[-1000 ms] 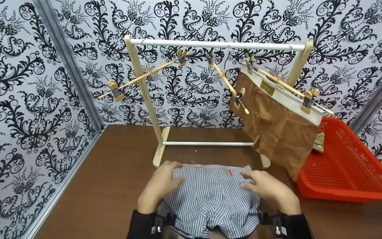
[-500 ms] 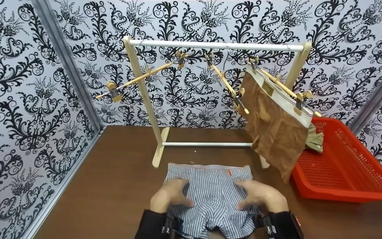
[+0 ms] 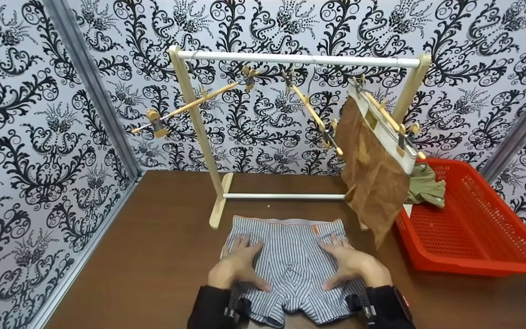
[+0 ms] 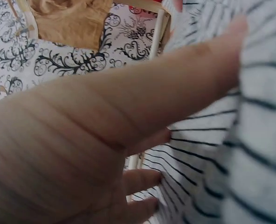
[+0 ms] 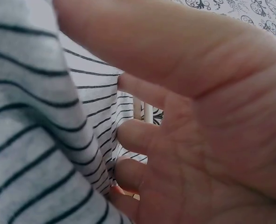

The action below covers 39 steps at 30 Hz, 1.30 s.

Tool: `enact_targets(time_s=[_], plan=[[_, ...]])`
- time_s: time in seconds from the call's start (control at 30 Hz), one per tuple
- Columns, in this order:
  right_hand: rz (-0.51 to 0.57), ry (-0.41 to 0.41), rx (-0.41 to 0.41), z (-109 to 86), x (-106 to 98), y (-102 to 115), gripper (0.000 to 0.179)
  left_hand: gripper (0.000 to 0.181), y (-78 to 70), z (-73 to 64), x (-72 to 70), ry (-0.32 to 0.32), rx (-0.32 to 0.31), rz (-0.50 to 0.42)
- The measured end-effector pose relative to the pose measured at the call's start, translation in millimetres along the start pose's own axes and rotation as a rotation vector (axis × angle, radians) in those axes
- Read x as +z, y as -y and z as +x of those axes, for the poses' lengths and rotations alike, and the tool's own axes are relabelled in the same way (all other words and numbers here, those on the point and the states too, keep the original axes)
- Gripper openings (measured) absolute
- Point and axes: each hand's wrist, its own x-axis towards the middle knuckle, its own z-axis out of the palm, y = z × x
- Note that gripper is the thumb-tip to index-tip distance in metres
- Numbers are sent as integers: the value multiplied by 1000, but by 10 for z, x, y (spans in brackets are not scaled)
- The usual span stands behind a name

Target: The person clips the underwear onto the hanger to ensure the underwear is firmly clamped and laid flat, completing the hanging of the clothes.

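Note:
Striped shorts (image 3: 290,256), white with thin dark lines and an orange tab at the waistband, lie spread on the brown table with the waistband towards the rack. My left hand (image 3: 240,265) rests on their left side, fingers spread and thumb pointing inward. On the right side my right hand (image 3: 349,262) lies the same way, fingers spread over the cloth. Both wrist views show fingertips pressing on the striped fabric (image 4: 198,154), with the thumb (image 5: 142,46) large in front in the right wrist view. Some folds show near the crotch and legs.
Behind the shorts stands a wooden rack with a white rail (image 3: 290,58). Two bare clip hangers (image 3: 190,107) hang from it, and a third holds brown shorts (image 3: 372,160). A red basket (image 3: 468,262) with green cloth (image 3: 427,187) stands at the right.
Both hands have come down onto the striped shorts, moving inward and settling on the cloth. The legs now lie flatter. The hanging brown shorts have swung to the left.

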Motion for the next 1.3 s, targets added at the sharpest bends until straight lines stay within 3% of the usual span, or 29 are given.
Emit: enact_targets(time_s=[0.27, 0.5, 0.6, 0.73, 0.9, 1.1, 1.3], plan=[[-7, 0, 25, -18, 11, 70, 108, 109, 51, 4, 8, -55, 17, 8], [15, -9, -24, -117, -71, 230, 103, 104, -200, -144, -134, -69, -13, -51], [11, 30, -35, -132, -62, 299, 101, 106, -325, -189, -156, -29, -20, -46], [-23, 90, 4, -92, 13, 351, 100, 108, -391, -183, -92, 55, -89, 20], [-36, 101, 58, -57, 104, 354, 107, 112, -423, -134, 34, 72, -188, 95], [-51, 87, 95, -36, 145, 351, 115, 123, -480, -94, 92, 87, -327, 74], [-59, 97, 115, -17, 145, 345, 118, 125, -478, -91, 92, 77, -341, 64]])
